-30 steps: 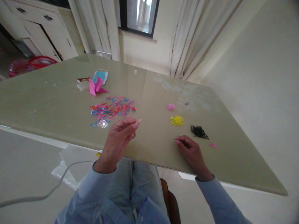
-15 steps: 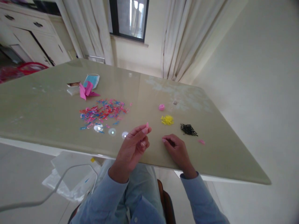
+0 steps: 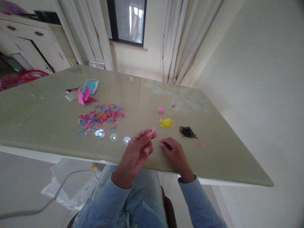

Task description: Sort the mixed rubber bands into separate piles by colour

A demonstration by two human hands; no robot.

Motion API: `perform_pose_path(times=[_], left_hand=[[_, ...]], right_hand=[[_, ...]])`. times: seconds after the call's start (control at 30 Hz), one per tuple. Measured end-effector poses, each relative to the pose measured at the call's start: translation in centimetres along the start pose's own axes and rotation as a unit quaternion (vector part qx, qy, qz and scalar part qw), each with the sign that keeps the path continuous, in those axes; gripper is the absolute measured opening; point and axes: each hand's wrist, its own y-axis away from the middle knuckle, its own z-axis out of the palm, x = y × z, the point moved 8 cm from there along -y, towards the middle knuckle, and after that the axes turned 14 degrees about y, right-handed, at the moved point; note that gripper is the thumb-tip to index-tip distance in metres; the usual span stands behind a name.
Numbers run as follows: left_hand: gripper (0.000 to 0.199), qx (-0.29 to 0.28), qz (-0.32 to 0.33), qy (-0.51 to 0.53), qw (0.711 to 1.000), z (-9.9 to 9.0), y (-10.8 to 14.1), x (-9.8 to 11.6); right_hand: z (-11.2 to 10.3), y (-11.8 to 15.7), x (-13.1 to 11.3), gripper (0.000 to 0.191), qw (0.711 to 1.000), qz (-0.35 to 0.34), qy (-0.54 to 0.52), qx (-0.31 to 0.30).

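Note:
My left hand [image 3: 139, 152] is raised over the front of the table, pinching a small pink plastic clip [image 3: 153, 129] between thumb and forefinger. My right hand [image 3: 174, 153] rests on the tabletop just to the right, its thumb and fingertips pressed together; whatever may be between them is hidden. Beyond it lie a small heap of yellow clips [image 3: 166, 123] and a heap of black clips [image 3: 187, 132]. A few pink clips [image 3: 201, 144] lie right of the black ones. Left of my hands spreads a mixed pile of red, blue and pink clips [image 3: 102, 116].
Behind the yellow heap sits a small pink round object [image 3: 160, 110]. At the back left are a blue face mask [image 3: 91, 86] and a folded pink paper piece [image 3: 85, 95]. The glossy table [image 3: 47, 120] has its front edge against my lap.
The view has shifted slightly. My left hand has come a little nearer my right hand, still holding the pink clip. My right hand stays closed on the table.

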Motion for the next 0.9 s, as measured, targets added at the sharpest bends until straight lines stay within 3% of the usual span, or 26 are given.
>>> perform_pose_path(times=[0.33,0.63,0.9], left_hand=[[0.021,-0.015,-0.013,0.021,1.0,0.7,-0.1,-0.8],[0.021,-0.004,-0.018,0.013,1.0,0.2,0.0,-1.1],[0.022,-0.019,-0.027,0.011,0.999,0.7,-0.6,-2.6]], right_hand=[[0.1,0.2,-1.1,0.012,0.997,-0.045,0.058,0.001],[0.3,0.1,-1.1,0.013,0.997,-0.044,0.07,-0.003],[0.5,0.2,-1.5,0.014,0.993,-0.051,0.104,-0.009]])
